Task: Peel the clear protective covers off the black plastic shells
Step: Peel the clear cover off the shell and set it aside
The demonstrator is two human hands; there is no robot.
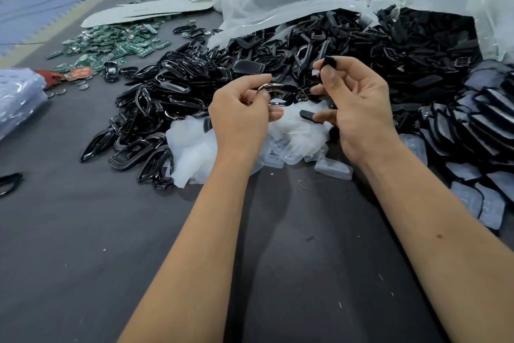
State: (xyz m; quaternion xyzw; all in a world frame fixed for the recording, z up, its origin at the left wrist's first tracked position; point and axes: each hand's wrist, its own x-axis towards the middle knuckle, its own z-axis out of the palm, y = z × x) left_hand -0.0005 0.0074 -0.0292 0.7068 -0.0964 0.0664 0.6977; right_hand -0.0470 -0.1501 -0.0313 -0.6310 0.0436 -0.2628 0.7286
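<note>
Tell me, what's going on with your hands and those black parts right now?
Left hand pinching a black shell. Right hand pinching its clear cover. Peeled covers heaped below; nothing in the way.

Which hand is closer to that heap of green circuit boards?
Left. The left hand sits between the green circuit boards and the right hand, which is farther off.

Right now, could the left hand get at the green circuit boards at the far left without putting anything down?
Probably not. The left hand is pinching the black shell that both hands hold, and the green circuit boards lie well off to its left, beyond the heap of black frames.
</note>
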